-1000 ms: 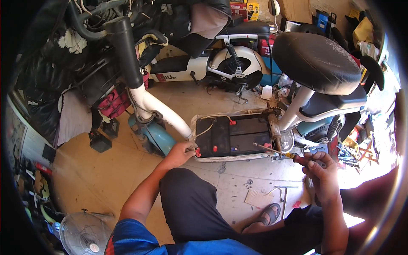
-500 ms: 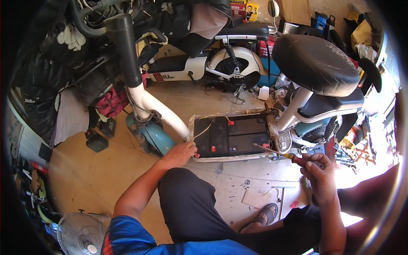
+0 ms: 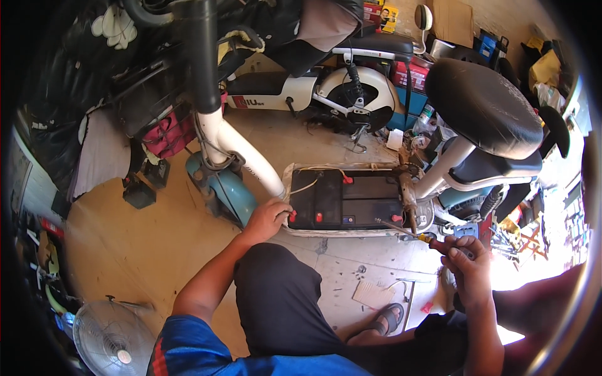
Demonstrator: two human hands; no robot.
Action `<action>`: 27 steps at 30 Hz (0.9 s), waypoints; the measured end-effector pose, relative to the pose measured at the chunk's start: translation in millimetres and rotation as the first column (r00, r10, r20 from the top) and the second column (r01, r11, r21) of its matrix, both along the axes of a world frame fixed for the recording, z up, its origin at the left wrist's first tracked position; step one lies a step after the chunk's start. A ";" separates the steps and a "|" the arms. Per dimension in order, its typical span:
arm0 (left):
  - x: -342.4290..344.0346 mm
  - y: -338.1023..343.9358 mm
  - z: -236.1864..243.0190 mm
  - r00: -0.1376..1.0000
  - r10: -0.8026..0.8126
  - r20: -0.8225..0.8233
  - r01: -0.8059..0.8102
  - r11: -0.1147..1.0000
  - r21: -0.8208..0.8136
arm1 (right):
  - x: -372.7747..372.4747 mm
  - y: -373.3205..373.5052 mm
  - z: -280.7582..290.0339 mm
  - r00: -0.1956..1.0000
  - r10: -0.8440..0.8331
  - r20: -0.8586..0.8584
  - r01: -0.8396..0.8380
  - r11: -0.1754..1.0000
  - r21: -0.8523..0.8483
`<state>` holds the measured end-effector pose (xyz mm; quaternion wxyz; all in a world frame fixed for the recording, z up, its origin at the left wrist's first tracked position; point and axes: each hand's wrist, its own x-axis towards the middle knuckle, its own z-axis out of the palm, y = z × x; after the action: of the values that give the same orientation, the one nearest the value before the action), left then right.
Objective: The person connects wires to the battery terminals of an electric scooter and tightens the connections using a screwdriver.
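A row of black batteries lies in the open floorboard tray of a small electric scooter with a white frame tube. My left hand is at the tray's near left corner, thumb and forefinger pinched at a red terminal cap. My right hand grips a screwdriver by its red and black handle. The shaft points left over the tray's near right end, its tip beside another red cap. Whether the tip touches a battery is not clear.
The scooter's black saddle overhangs the right side. A white scooter stands behind. Loose black batteries sit on the floor at left; a fan stands at lower left. Cardboard lies near my sandalled foot.
The view has shifted a little. My right hand and the screwdriver have moved slightly left and nearer me. My left hand keeps its place at the tray's corner.
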<state>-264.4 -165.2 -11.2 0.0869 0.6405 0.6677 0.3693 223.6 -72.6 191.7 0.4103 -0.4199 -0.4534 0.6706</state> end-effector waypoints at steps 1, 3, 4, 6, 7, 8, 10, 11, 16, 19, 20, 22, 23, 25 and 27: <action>-1.7 -0.5 -3.0 0.999 -0.008 0.031 0.008 1.000 0.008 | -3.7 0.9 -1.4 1.000 0.019 0.009 -0.019 1.000 0.010; -4.3 -1.3 -8.0 0.998 -0.004 0.065 0.005 1.000 -0.017 | -14.6 1.1 -1.7 0.997 0.064 0.046 -0.065 0.997 0.037; -5.0 -1.7 -9.9 0.996 -0.010 0.094 0.014 0.999 -0.043 | -21.2 2.4 -1.5 0.995 0.083 0.052 -0.086 0.995 0.051; -3.7 -2.1 -11.2 0.996 -0.010 0.092 0.011 1.000 -0.014 | -36.5 4.6 1.2 0.992 0.114 0.063 -0.118 0.991 0.066; -2.3 -1.8 -10.2 0.996 -0.022 0.083 0.022 1.000 0.011 | -47.6 7.4 4.9 0.985 0.139 0.100 -0.147 0.986 0.080; -0.1 -2.0 -5.3 0.996 -0.015 0.090 0.014 1.000 0.012 | -59.0 9.2 8.7 0.977 0.160 0.138 -0.173 0.981 0.091; 1.6 -2.3 4.5 0.998 -0.016 0.061 0.019 0.999 -0.039 | -84.0 19.1 5.9 0.961 0.226 0.160 -0.247 0.961 0.126; 0.0 -2.1 6.3 0.998 -0.005 0.065 0.007 0.999 -0.040 | -98.1 24.1 2.6 0.942 0.283 0.177 -0.312 0.937 0.159; -12.3 -1.6 -0.8 0.994 -0.084 0.065 0.089 0.992 -0.085 | -164.3 32.8 -25.2 0.892 0.419 0.170 -0.443 0.884 0.151; -10.8 0.8 7.9 0.985 -0.101 0.138 0.123 0.979 -0.164 | -189.3 34.6 -42.9 0.875 0.434 0.215 -0.465 0.877 0.124; -12.0 3.2 6.8 0.985 -0.093 0.146 0.116 0.980 -0.162 | -194.3 35.3 -47.9 0.870 0.441 0.222 -0.473 0.873 0.121; -16.0 4.3 3.4 0.988 -0.103 0.115 0.123 0.975 -0.187 | -202.7 35.9 -57.0 0.850 0.443 0.284 -0.495 0.857 0.145; -17.9 5.6 1.6 0.988 -0.096 0.122 0.117 0.976 -0.186 | -205.3 37.2 -61.5 0.845 0.449 0.290 -0.502 0.853 0.141; -21.8 8.1 -2.4 0.986 -0.121 0.116 0.142 0.971 -0.193 | -209.2 40.1 -68.3 0.842 0.445 0.306 -0.505 0.849 0.154; -23.4 8.9 -3.7 0.986 -0.123 0.114 0.143 0.971 -0.191 | -213.7 40.7 -69.9 0.830 0.436 0.348 -0.519 0.833 0.191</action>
<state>-287.8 -156.3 -14.9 0.2089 0.6522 0.6516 0.3263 9.9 -31.9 121.9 0.2112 -0.3239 -0.6890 0.6129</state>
